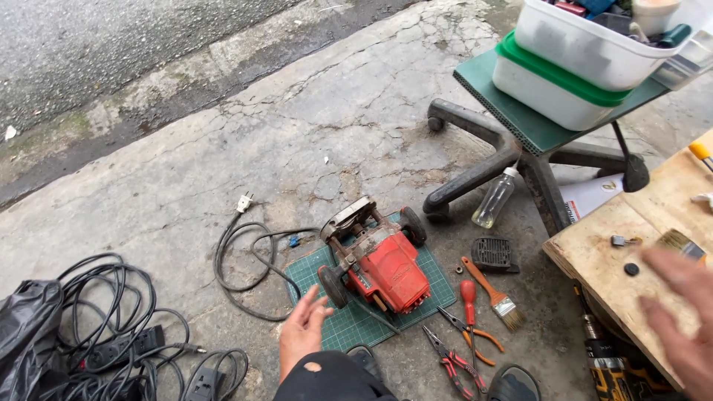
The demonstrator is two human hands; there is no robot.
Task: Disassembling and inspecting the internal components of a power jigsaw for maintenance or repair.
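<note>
Reaching is my step now: left hand point(301, 334) open, empty, near the red electric router point(375, 260) on the green cutting mat point(349, 323); right hand point(683, 312) blurred, fingers spread, holding nothing, above the wooden board point(624, 245); next I judge a firm grasp of the router body

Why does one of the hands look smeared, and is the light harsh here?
Head view: the right hand is motion-blurred over the wooden board; the left hand and the red power tool are sharp. Light is soft and even, shadows faint, no glare.

Single head view, looking steeply down at concrete ground point(356, 111), near, from above knees.
</note>
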